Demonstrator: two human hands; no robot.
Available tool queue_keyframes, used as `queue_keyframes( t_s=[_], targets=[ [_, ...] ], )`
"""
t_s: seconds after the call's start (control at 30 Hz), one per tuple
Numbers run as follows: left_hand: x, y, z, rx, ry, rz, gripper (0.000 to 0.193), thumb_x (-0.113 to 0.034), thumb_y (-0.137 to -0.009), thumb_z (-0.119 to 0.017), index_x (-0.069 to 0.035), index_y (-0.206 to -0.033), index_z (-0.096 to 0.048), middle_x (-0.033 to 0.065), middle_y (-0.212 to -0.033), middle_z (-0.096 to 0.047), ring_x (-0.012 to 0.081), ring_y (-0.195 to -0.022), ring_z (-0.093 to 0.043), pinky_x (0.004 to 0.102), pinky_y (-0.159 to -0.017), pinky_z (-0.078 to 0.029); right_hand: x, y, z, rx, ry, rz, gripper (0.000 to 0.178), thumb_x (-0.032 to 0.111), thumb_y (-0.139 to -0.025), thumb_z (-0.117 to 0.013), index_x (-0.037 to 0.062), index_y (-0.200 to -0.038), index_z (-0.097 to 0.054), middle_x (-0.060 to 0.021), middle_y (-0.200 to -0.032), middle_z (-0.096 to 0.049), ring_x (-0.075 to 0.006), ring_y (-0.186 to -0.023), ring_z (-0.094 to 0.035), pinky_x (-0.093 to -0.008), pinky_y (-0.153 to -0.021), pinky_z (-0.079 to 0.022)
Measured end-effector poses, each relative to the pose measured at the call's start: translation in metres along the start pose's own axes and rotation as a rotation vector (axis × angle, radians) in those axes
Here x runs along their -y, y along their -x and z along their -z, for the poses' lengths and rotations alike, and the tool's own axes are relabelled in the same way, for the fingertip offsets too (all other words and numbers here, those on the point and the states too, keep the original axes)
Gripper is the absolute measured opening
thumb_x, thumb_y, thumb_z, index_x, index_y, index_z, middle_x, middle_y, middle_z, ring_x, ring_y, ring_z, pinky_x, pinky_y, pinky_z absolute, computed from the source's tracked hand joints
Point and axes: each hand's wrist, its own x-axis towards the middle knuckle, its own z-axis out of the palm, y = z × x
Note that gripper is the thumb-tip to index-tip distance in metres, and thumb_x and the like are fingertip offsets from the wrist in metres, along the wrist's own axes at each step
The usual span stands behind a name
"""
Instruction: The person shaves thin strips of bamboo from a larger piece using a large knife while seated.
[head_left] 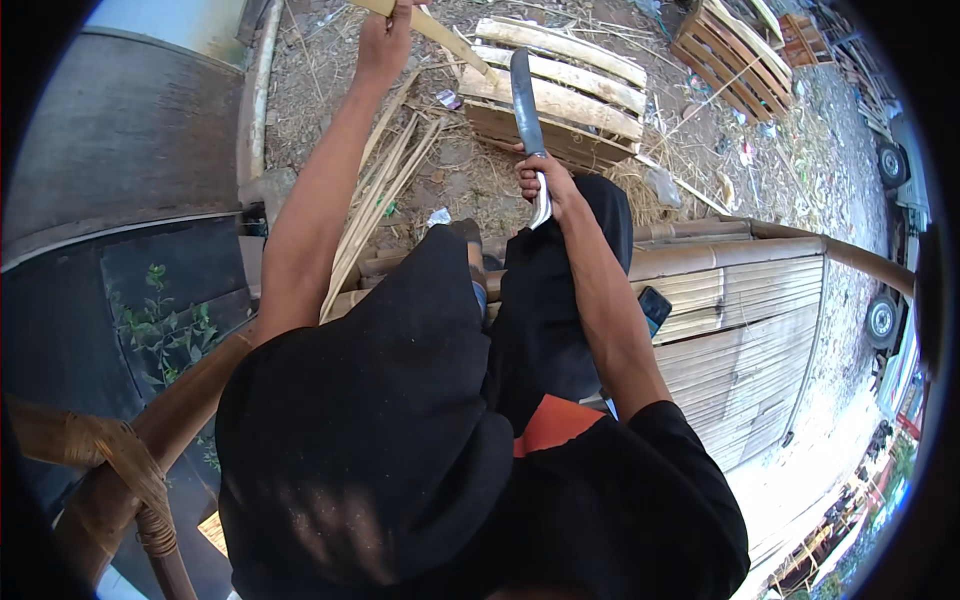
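Strip [443, 35]: far end cut off, near end at crate [600, 120]'s left side; contact unclear. Left hand [384, 45] clamped around it, fingertips hidden. Right hand [545, 185], crate's near side: fingers wrapped around knife [525, 95] handle.

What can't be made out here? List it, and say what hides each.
All in the head view:
Pale strip: its far end past the left hand is cut off by the top edge.
Knife handle: partly covered by the right hand.
Phone: screen content too small to tell.
Orange piece: partly hidden by black clothing; its kind is unclear.
Vehicles: cut off by the dark fisheye rim.
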Motion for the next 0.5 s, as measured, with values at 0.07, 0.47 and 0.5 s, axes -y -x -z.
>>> queue_keyframes(
  t_s=[0.07,0.47,0.5],
  targets=[
    [-0.009,-0.015,0.005,-0.125,-0.106,-0.142,0.047,-0.045,-0.101,-0.041,-0.002,-0.084,-0.05,0.0034,-0.064,-0.04,0.0141,-0.058,-0.042,0.0384,-0.071,-0.052,-0.006,-0.001,0.001,0.011,-0.118,0.022,0.038,0.0,-0.082,-0.052,0.0099,-0.118,-0.048,0.0011,-0.063,-0.041,-0.0061,-0.046,-0.038,-0.0223,-0.041,-0.034],
    [-0.097,0.001,-0.004,-0.245,-0.103,-0.292,0.068,-0.068,-0.094,-0.028,-0.003,-0.097,-0.049,0.0059,-0.062,-0.044,0.0182,-0.049,-0.043,0.037,-0.052,-0.043,0.0,-0.003,0.014,0.218,-0.711,0.1,0.02,0.001,-0.084,-0.05,0.0057,-0.104,-0.055,0.0043,-0.057,-0.039,-0.0054,-0.043,-0.037,-0.0228,-0.042,-0.035],
    [-0.095,0.003,-0.006,-0.23,-0.116,-0.294,0.069,-0.069,-0.093,-0.028,-0.003,-0.098,-0.049,0.0068,-0.061,-0.045,0.019,-0.048,-0.044,0.0377,-0.049,-0.041,-0.001,-0.002,0.015,0.213,-0.739,0.101,0.019,0.001,-0.084,-0.051,0.0054,-0.103,-0.055,0.0042,-0.057,-0.039,-0.0055,-0.043,-0.037,-0.0226,-0.042,-0.035]
  ],
)
